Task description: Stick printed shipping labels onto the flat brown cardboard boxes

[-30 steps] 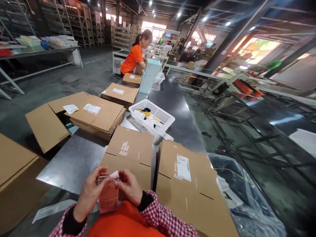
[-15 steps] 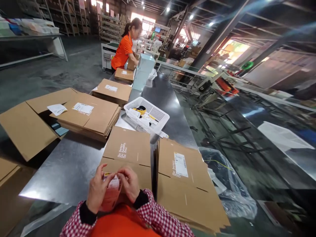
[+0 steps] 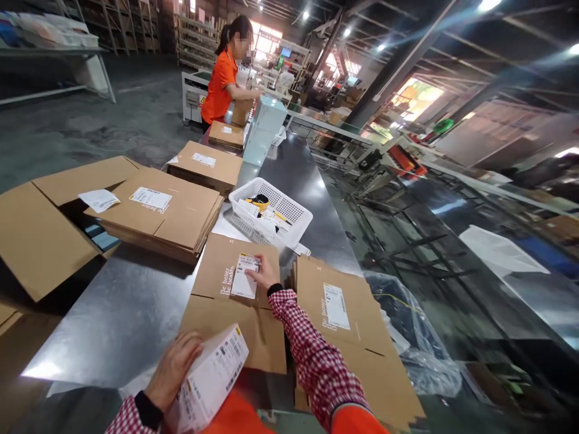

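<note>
My left hand (image 3: pixel 174 367) is closed around a wad of white shipping labels (image 3: pixel 212 380) close to my body, printed with text and barcodes. Stretched forward, my right hand (image 3: pixel 266 270) has thumb and fingers at the right edge of a single shipping label (image 3: pixel 244 283). That label lies over the printed words on a flat brown carton (image 3: pixel 235 334) in front of me. To the right, another stack of flat cartons (image 3: pixel 357 374) has a label (image 3: pixel 336 306) on its top one.
A white perforated basket (image 3: pixel 296 223) holds a yellow tape roll (image 3: pixel 259 201) and papers. Labelled carton stacks (image 3: pixel 181 226) line the table's left side, beside an open box (image 3: pixel 45 241). At the far end, a person in orange (image 3: pixel 221 87) works beside a pale blue box (image 3: pixel 265 129).
My hands were together over the labels. The right has moved forward with one label, now on the carton, while the left keeps the wad. The far person's arm has risen.
</note>
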{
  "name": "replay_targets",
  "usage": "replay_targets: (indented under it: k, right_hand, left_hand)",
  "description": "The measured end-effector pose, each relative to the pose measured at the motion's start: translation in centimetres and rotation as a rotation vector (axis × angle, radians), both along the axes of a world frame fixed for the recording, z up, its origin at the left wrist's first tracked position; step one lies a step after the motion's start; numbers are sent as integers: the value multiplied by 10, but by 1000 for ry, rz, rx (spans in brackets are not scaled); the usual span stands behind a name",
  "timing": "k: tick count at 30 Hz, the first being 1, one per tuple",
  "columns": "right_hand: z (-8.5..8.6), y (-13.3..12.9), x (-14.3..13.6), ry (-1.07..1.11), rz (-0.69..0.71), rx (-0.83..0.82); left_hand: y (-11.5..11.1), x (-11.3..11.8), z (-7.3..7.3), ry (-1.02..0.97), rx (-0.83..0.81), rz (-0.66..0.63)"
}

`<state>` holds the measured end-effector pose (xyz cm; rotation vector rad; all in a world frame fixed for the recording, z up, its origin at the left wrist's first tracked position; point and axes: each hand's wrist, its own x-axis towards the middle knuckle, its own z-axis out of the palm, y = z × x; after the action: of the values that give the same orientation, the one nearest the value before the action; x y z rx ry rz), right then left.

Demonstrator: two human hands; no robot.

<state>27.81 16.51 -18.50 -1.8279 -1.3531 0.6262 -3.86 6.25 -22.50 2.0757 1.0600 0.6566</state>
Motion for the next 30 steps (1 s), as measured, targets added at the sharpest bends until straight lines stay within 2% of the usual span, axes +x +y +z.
replay_targets:
  k: [3,6,10,12,14,15,17,19,20,22,26,28,30]
  right_hand:
    - [-10,9,-3,-120,78,-92]
    - [-12,5,-6,-335,147,-159]
    - [-16,-5,-29,-636,58,-179]
    - [-23,-6,-44,-674,146,-134]
    - [-31,-3,-46,-648,207,-121]
    - [-33,-2,-40,-622,148,-141]
    - [-37,-5,-18,-526,-148,-223]
    - [-40,-18,7,-406,-446,-299]
    - [-42,-27,17,-357,-530,-321]
    - [-46,-47,25,-311,-572,-326]
    - [-53,-71,11,-312,-561,-266]
    - [-49,-76,6,-312,-552,-219]
    - [-40,-83,11,-250,-507,-139]
  left_hand:
    - [3,9,-13,-11,29,19]
    - [4,11,-27,-28,42,44]
    - [3,9,-42,-49,34,46]
    - [3,8,-47,-53,0,57]
    - [4,7,-49,-48,-35,56]
    - [6,6,-49,-43,-59,47]
    - [10,3,-49,-42,-100,62]
    - [15,-1,-51,-59,-118,146]
    - [17,-3,-53,-71,-127,196]
    - [21,-8,-60,-87,-158,257]
    - [23,-11,-66,-124,-254,294]
    - [21,-9,-61,-134,-244,337]
    - [18,-4,-50,-140,-225,367]
